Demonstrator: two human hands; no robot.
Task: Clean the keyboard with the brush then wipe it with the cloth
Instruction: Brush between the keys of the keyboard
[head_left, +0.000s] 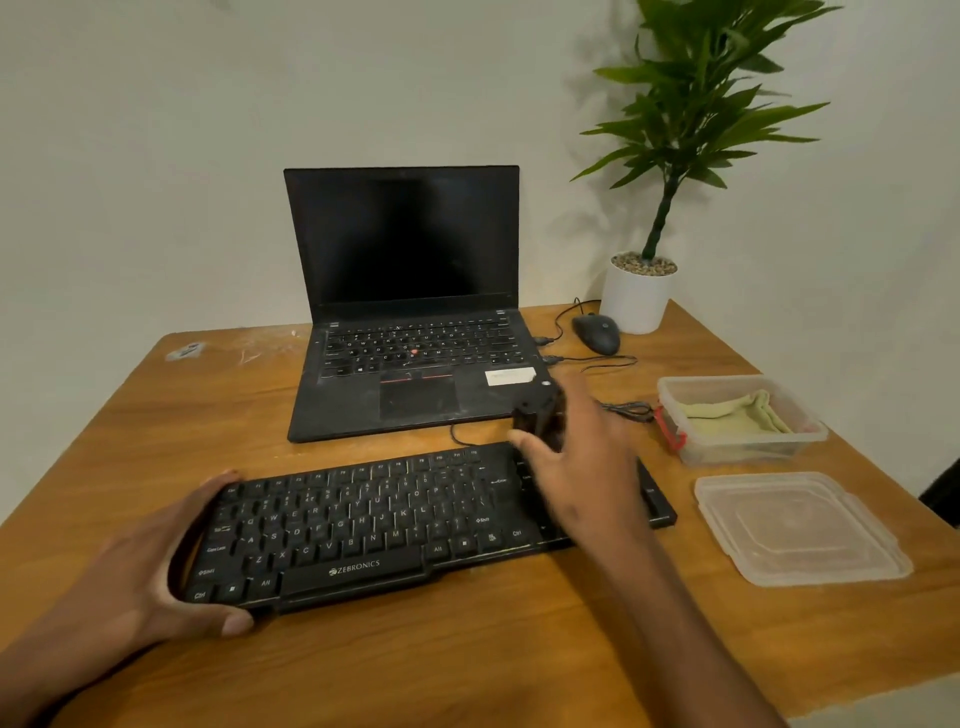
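Black plastic Zebronics keyboard (395, 525) lies at table centre, 6 o'clock of the open black laptop (410, 306). Left hand (156, 566) grips its left end; right hand (582, 467) holds a small black brush (537, 413) (blurred) above its right end. Pale green cloth (737, 413) sits in the clear plastic box (743, 447) at 3 o'clock.

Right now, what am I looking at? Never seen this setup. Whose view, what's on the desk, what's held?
No robot here: a person works with bare hands, filmed by one wide-angle camera on their head, looking forward and down. The left hand grips the left end of the keyboard. The right hand holds a small black object, likely the brush, over the keyboard's right end; it is blurred. On the table also: a laptop, a mouse, a plant, an open box with the cloth inside, and its lid beside it.
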